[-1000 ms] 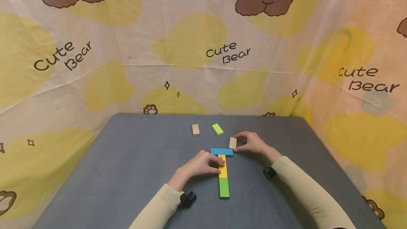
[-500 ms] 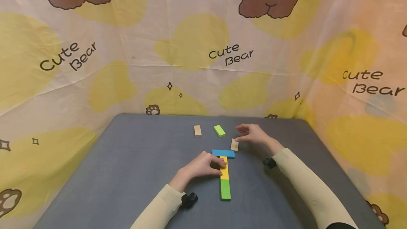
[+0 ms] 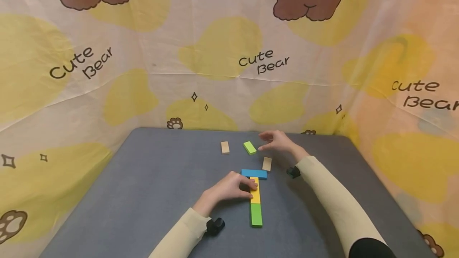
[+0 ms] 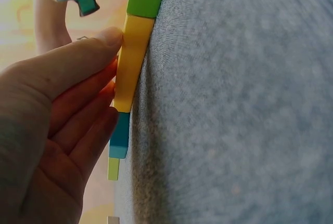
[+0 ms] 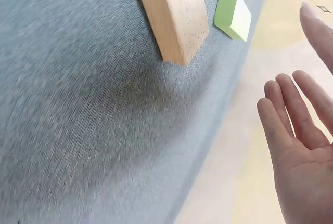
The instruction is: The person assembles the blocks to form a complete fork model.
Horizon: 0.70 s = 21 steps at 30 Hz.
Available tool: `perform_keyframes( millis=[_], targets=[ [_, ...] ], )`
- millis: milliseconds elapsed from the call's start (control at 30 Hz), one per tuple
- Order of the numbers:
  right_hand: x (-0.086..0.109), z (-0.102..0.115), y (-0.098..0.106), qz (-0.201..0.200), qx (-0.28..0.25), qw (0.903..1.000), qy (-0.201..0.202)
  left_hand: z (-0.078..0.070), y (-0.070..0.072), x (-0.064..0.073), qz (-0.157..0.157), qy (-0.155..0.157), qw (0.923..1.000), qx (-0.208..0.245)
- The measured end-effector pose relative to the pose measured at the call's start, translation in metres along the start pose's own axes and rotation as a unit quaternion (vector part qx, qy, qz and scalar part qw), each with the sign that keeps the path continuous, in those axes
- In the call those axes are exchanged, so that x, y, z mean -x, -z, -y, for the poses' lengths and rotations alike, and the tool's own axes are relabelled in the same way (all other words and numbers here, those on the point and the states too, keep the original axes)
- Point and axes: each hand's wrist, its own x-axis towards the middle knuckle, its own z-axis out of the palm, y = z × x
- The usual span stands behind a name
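My left hand (image 3: 229,189) rests thumb and fingertips on the yellow block (image 3: 255,195), which lies flat; in the left wrist view the thumb (image 4: 83,60) and fingers press against the block's upper face. A green block (image 3: 256,215) meets its near end. Across its far end lies a blue block (image 3: 254,174), so they form a T. My right hand (image 3: 281,141) hovers with parted fingers just right of a lime green block (image 3: 250,147), holding nothing. A plain wooden block (image 3: 267,164) stands by the blue block's right end, below that hand.
Another plain wooden block (image 3: 224,147) lies farther back, left of the lime one. The grey table (image 3: 154,178) ends at a patterned cloth wall (image 3: 222,102) behind, with cloth along both sides too.
My right hand has let go of the wooden block beside the blue one and moved up and back toward the lime block. The left hand stays on the yellow block.
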Motion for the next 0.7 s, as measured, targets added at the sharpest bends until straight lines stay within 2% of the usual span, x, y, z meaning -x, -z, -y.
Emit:
perform_keyframes(
  millis=[300,533,700],
  targets=[
    [-0.018,-0.004,-0.014,0.006,-0.006,0.9999,-0.006,0.002,-0.001,0.0,0.002,-0.003,1.0,0.007],
    [-0.027,-0.009,-0.027,0.007,-0.044,0.9981,-0.043,0.004,-0.002,0.0,0.002,-0.011,0.9999,0.005],
    [-0.03,-0.008,-0.034,0.023,-0.035,0.9982,-0.044,0.005,-0.002,0.0,0.003,-0.012,0.9999,0.006]
  ],
)
